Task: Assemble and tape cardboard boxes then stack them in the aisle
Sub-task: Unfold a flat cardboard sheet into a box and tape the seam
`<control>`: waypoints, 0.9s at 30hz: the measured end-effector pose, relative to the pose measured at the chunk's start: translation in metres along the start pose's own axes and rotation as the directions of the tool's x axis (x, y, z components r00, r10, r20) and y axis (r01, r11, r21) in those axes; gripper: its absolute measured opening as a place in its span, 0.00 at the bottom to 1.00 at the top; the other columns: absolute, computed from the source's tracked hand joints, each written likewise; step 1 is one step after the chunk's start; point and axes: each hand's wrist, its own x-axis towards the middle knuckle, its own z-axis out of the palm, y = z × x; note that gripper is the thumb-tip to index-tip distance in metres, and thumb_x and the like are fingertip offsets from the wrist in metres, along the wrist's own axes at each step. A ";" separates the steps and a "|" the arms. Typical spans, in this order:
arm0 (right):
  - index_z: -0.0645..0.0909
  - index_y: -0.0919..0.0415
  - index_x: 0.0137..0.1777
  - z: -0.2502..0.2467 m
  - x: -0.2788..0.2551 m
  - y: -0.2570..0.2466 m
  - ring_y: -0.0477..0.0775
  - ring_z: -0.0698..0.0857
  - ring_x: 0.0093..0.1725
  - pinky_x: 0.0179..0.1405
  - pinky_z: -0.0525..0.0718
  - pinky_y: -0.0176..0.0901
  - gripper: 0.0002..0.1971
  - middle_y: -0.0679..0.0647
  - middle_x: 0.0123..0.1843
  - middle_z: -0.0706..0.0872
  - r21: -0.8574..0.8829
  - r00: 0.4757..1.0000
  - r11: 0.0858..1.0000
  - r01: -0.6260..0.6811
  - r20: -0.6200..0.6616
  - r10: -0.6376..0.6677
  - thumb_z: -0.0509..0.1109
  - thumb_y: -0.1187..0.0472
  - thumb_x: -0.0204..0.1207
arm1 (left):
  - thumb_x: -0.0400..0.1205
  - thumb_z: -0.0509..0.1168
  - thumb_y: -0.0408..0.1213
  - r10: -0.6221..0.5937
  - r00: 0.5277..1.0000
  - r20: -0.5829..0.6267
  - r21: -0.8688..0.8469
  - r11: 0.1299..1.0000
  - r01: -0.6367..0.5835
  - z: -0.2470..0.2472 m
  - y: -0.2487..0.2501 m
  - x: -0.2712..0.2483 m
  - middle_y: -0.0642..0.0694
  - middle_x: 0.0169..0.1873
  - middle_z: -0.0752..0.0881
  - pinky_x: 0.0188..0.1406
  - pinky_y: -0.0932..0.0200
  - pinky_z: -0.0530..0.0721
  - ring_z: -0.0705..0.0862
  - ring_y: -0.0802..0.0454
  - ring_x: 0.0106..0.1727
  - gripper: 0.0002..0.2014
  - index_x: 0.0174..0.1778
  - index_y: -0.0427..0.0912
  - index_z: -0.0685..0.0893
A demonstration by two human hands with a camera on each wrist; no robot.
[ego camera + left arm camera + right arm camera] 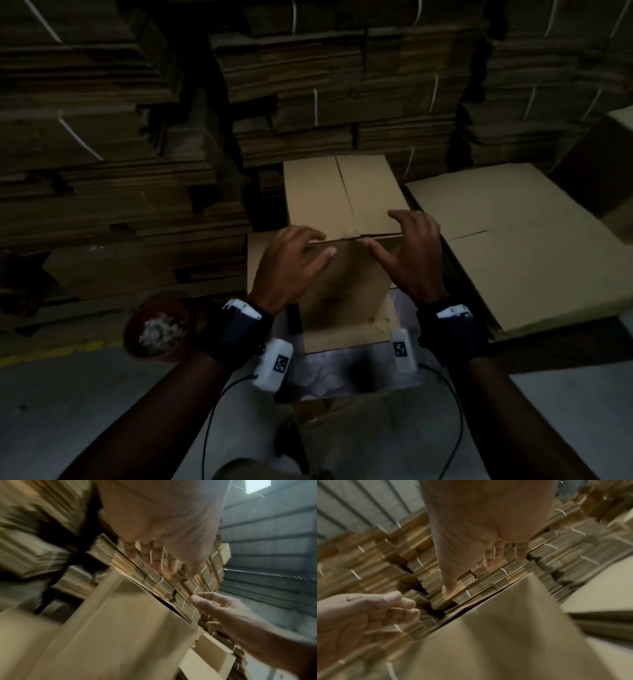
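Note:
A tan cardboard box stands in the middle of the head view, its two far flaps lying flat with a seam between them. A darker near panel slopes down toward me. My left hand and right hand hover side by side over the fold line, fingers spread and loosely bent, holding nothing. The left wrist view shows the left fingers above blurred cardboard, with the right hand nearby. In the right wrist view the right fingers are clear of the board. No tape is in view.
Strapped bundles of flat cardboard wall off the back and left. A pile of flat sheets lies on the right. A red bowl of white bits sits at the lower left, beside a yellow floor line. Grey floor lies nearest me.

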 end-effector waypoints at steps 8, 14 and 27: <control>0.74 0.54 0.80 0.005 0.061 0.038 0.65 0.67 0.82 0.79 0.70 0.63 0.44 0.59 0.80 0.75 -0.034 0.951 0.999 0.030 0.308 -0.018 0.81 0.35 0.67 | 0.73 0.74 0.65 -0.053 0.979 0.198 0.219 0.976 0.008 0.036 -0.035 0.065 0.44 0.77 0.75 0.76 0.40 0.65 0.67 0.45 0.80 0.34 0.72 0.51 0.81; 0.73 0.56 0.81 0.006 0.073 0.044 0.59 0.76 0.77 0.72 0.79 0.56 0.41 0.57 0.78 0.78 0.073 0.907 0.987 0.141 0.391 -0.158 0.80 0.38 0.72 | 0.73 0.66 0.71 -0.039 0.994 0.100 0.145 0.989 0.024 0.032 -0.041 0.063 0.45 0.70 0.81 0.71 0.43 0.75 0.76 0.46 0.73 0.35 0.65 0.48 0.84; 0.75 0.61 0.77 -0.033 0.073 0.107 0.66 0.67 0.82 0.72 0.72 0.61 0.26 0.68 0.85 0.65 -0.129 0.959 0.990 -0.050 -0.284 0.011 0.64 0.67 0.77 | 0.84 0.60 0.27 0.002 0.767 -0.642 0.250 0.946 0.207 0.004 -0.041 0.027 0.38 0.84 0.62 0.65 0.54 0.81 0.75 0.39 0.76 0.27 0.81 0.41 0.68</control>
